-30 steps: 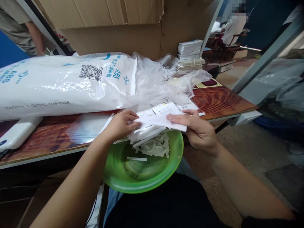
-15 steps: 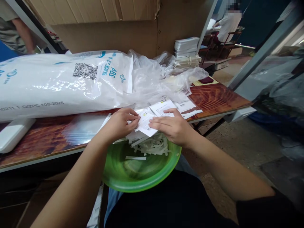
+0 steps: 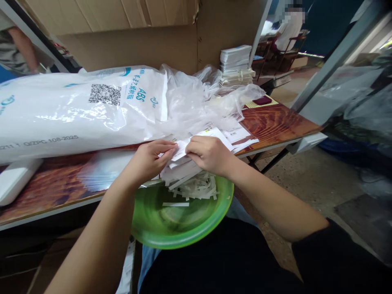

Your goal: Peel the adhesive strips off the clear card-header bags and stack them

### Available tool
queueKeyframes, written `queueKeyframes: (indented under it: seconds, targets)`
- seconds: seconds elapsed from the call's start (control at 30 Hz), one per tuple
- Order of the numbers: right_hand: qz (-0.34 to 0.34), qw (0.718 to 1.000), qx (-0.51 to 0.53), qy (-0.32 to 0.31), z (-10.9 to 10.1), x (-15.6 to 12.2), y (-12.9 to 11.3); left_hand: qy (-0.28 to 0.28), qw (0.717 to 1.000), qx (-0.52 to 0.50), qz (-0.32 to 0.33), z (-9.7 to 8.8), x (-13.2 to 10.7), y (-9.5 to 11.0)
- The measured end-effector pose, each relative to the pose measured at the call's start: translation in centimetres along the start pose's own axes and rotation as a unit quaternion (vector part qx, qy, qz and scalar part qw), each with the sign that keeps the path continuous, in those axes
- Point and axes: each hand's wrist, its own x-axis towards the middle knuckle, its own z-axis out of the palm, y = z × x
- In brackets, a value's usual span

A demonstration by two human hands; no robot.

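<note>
Bowl: one green bowl (image 3: 214, 216) sits on your lap, under the bench (image 3: 275, 120) edge.
Strips: a heap of white strips (image 3: 196, 188) already lies in it, too many to count; one more lies apart, nearer to you.
Left hand (image 3: 150, 159): your fingers pinch one sheet (image 3: 180, 149).
Right hand (image 3: 208, 154): it is closed on the same sheet, close beside the left.
Sheet: it is above the bowl's far rim.
Left: printed papers (image 3: 239, 134) wait on the bench; I think at least three.
Far: one white sack (image 3: 76, 110) and one paper stack (image 3: 235, 65).
</note>
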Motion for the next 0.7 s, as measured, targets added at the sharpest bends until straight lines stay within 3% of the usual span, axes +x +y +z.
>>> queueKeyframes:
  seconds: [0.1,0.17,0.3,0.4,0.5,0.6,0.63,0.7]
  targets:
    - [0.022,0.996,-0.022,-0.089,0.4,1.3,-0.3,-0.007,1.0,-0.009,0.002,-0.1,0.0,0.0]
    - [0.046,0.992,-0.028,-0.115,0.8,2.2,-0.6,-0.006,1.0,-0.008,0.019,0.0,0.0,-0.1]
    - [0.122,0.991,-0.022,-0.058,1.6,3.4,-0.8,0.006,0.999,0.008,0.047,0.6,0.1,-0.6]
    - [0.14,0.989,-0.032,-0.021,1.2,2.7,-0.2,-0.012,0.999,0.009,0.038,0.4,-0.2,-0.7]
    - [0.118,0.992,-0.034,-0.024,-0.8,0.1,1.1,0.021,0.999,0.033,-0.029,-1.1,-1.3,-1.2]
    - [0.085,0.988,-0.078,-0.107,-2.9,-3.1,2.8,0.097,0.969,0.162,-0.158,-3.3,-2.7,-3.0]
    - [0.078,0.982,-0.104,-0.137,-3.3,-4.1,3.4,0.095,0.951,0.218,-0.197,-3.9,-3.1,-3.8]
    - [0.068,0.968,-0.164,-0.178,-3.3,-5.7,4.4,0.03,0.924,0.284,-0.254,-4.6,-3.6,-5.7]
